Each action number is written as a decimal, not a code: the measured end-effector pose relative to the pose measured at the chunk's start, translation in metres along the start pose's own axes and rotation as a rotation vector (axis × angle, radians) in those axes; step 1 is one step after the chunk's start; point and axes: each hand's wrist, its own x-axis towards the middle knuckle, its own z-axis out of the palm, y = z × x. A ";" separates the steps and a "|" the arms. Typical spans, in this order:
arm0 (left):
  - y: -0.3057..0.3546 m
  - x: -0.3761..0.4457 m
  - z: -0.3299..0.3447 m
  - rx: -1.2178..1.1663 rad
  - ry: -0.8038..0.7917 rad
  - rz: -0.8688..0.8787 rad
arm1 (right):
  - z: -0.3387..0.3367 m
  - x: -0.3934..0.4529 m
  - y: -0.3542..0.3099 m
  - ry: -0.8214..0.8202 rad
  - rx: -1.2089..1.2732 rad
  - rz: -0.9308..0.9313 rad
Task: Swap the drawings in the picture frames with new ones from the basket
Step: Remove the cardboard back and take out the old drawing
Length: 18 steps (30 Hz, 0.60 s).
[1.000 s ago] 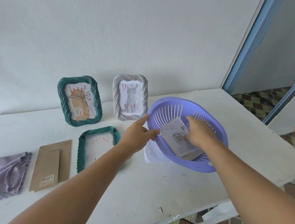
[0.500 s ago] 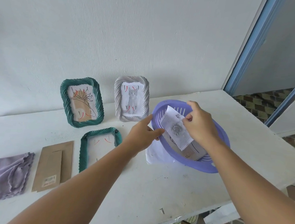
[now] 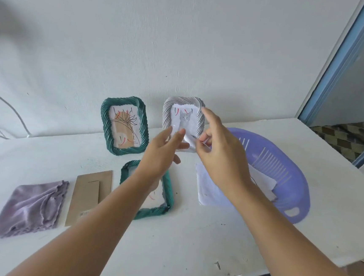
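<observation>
Pinching a small white drawing [image 3: 189,141] between them, both hands meet above the table, in front of the lower part of the grey frame [image 3: 183,116]. The right hand [image 3: 221,154] curls its thumb and fingers onto the sheet's right side; the left hand [image 3: 164,151] holds its left edge with nearly straight fingers and the thumb, though exactly how its fingertips close on the paper is hard to make out. Most of the sheet is covered by the hands, so what is drawn on it cannot be told.

The grey frame stands upright against the wall with a cat picture in it, its bottom edge hidden by the hands. Just to its left stands a green frame [image 3: 124,125] with a plant drawing. A second green frame [image 3: 167,193] lies flat on the table beneath the left forearm, which hides much of its middle. To its left lie a brown cardboard backing [image 3: 88,195] and a folded purple cloth [image 3: 31,207].

To the right sits the purple basket [image 3: 290,191], tilted, holding white papers [image 3: 263,180]; another white sheet [image 3: 207,190] lies beside it, partly hidden by the right forearm.

The table [image 3: 189,248] is white and scuffed, set against a white wall [image 3: 185,39]. A blue door frame [image 3: 337,63] and patterned floor tiles [image 3: 348,134] show at the right, cut off by the edge.
</observation>
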 end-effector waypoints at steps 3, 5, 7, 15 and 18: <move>-0.004 0.000 -0.019 -0.114 0.063 -0.063 | 0.021 -0.002 -0.019 -0.057 0.024 -0.078; -0.010 0.001 -0.034 -0.151 0.160 -0.108 | 0.034 -0.005 -0.026 -0.084 0.048 -0.124; -0.018 0.002 -0.050 -0.167 0.215 -0.141 | 0.045 -0.009 -0.030 -0.130 0.099 -0.138; -0.037 -0.005 -0.115 -0.178 0.123 -0.215 | 0.081 -0.007 -0.018 -0.475 0.682 0.322; -0.044 -0.010 -0.126 -0.159 0.087 -0.255 | 0.094 -0.016 -0.016 -0.660 0.907 0.393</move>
